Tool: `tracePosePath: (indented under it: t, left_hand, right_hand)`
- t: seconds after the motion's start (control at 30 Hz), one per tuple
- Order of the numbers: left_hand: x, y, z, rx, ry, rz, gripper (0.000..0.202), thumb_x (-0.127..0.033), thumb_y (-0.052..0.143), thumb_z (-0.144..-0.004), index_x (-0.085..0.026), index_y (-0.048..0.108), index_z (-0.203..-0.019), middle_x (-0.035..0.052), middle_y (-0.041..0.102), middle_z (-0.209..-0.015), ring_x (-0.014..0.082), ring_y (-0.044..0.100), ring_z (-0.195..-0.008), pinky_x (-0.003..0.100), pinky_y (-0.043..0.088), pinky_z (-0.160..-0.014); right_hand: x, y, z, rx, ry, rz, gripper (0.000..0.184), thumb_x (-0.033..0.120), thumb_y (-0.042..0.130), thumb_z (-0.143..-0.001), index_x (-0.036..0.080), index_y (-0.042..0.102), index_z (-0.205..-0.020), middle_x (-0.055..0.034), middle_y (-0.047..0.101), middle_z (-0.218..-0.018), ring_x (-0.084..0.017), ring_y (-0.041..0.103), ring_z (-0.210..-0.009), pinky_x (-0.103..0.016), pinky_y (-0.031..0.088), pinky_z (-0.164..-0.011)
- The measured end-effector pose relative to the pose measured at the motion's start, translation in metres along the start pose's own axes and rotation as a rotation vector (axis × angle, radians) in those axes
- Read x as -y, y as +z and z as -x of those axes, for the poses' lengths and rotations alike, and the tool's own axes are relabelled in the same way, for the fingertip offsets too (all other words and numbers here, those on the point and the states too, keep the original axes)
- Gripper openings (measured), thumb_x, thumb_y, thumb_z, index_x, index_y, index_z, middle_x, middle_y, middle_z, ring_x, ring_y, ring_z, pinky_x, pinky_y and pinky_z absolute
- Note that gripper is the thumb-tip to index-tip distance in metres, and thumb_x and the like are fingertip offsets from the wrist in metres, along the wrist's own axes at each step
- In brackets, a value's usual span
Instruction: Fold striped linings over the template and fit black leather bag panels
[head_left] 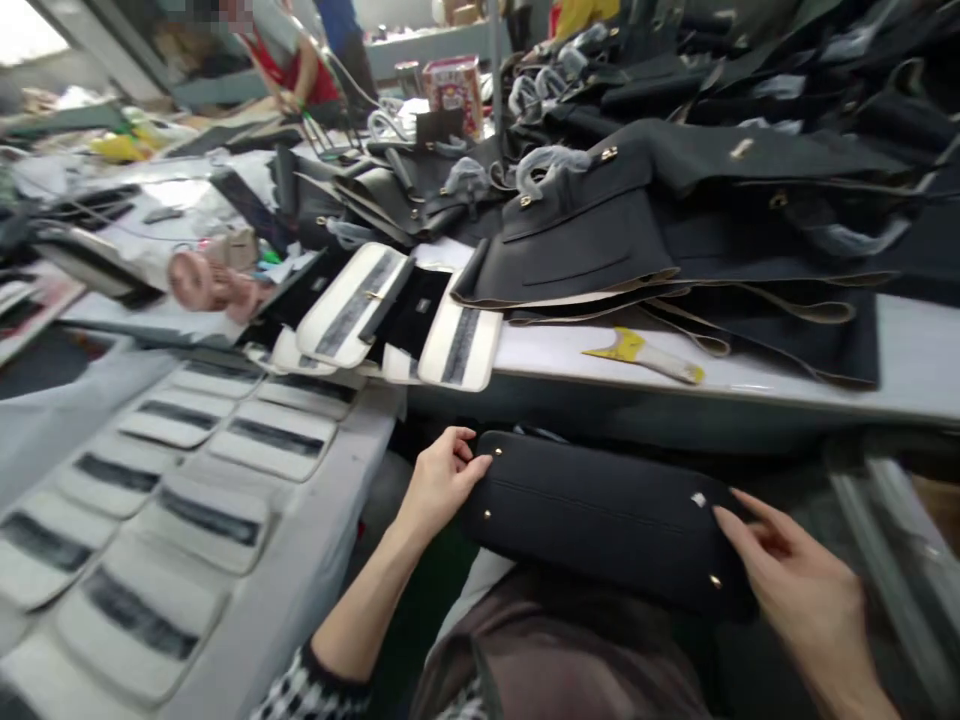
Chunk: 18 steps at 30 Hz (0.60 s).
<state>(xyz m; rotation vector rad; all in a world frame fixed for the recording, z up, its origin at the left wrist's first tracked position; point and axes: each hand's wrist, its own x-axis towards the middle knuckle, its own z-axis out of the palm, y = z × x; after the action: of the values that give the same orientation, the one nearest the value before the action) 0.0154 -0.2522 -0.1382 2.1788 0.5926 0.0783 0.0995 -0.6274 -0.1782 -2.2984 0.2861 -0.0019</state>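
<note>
A long black leather bag panel point(600, 510) with small metal studs near its corners lies across my lap. Between the thumb and fingers of my left hand point(442, 480) is its upper left corner. My right hand point(795, 570) grips its right end, the thumb on top and some fingers hidden behind. Both hands hold the same piece, which tilts down slightly to the right. Just beyond it, on the table edge, lies a yellow and white tool point(643, 354) that looks like a cutter or scraper.
Dark bag pieces point(577, 230) with plastic-wrapped handles pile up across the white table point(919, 350). White flaps with dark stripes point(352, 305) overhang its edge. More striped flaps point(274, 440) cover the left table. A pink fan point(199, 282) stands behind; a person point(296, 65) works farther back.
</note>
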Motion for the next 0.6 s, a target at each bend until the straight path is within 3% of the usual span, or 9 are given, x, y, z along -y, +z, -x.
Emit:
tracePosePath:
  t: [0.13,0.3,0.4,0.6]
  left_hand:
    - [0.01,-0.004,0.026,0.027,-0.117,0.103,0.028,-0.041,0.07,-0.076,-0.017,0.061,-0.086,-0.0024,0.06,-0.069,0.0118,0.055,-0.062,0.022,0.041,-0.057]
    - [0.02,0.002,0.042,0.022,-0.232,0.236,0.03,-0.045,0.069,-0.076,-0.016,0.06,-0.077,-0.003,0.055,-0.061,0.0097,0.049,-0.053,0.02,0.037,-0.047]
    - [0.023,0.006,0.043,0.039,-0.278,0.31,0.037,-0.051,0.069,-0.074,-0.016,0.058,-0.075,-0.004,0.052,-0.057,0.0087,0.046,-0.047,0.019,0.034,-0.041]
    - [0.021,0.007,0.047,0.104,-0.409,0.419,0.049,-0.06,0.074,-0.066,-0.015,0.057,-0.073,-0.0071,0.046,-0.052,0.0061,0.039,-0.042,0.017,0.031,-0.041]
  right_hand:
    - [-0.012,-0.001,0.025,0.022,0.187,-0.254,0.057,0.062,0.076,-0.062,0.021,0.066,-0.1,-0.0031,0.065,-0.078,-0.018,0.059,-0.065,-0.028,0.045,-0.055]
    - [-0.007,0.003,0.04,-0.017,0.317,-0.346,0.053,0.059,0.08,-0.054,0.021,0.062,-0.087,-0.0027,0.061,-0.073,-0.017,0.053,-0.059,-0.025,0.037,-0.042]
    - [-0.001,0.005,0.04,-0.031,0.329,-0.386,0.053,0.057,0.081,-0.051,0.02,0.061,-0.083,-0.0019,0.06,-0.071,-0.015,0.049,-0.055,-0.026,0.035,-0.041]
    - [0.006,0.001,0.042,0.042,0.277,-0.474,0.045,0.057,0.077,-0.062,0.019,0.058,-0.077,0.0017,0.054,-0.063,-0.013,0.046,-0.054,-0.024,0.034,-0.041]
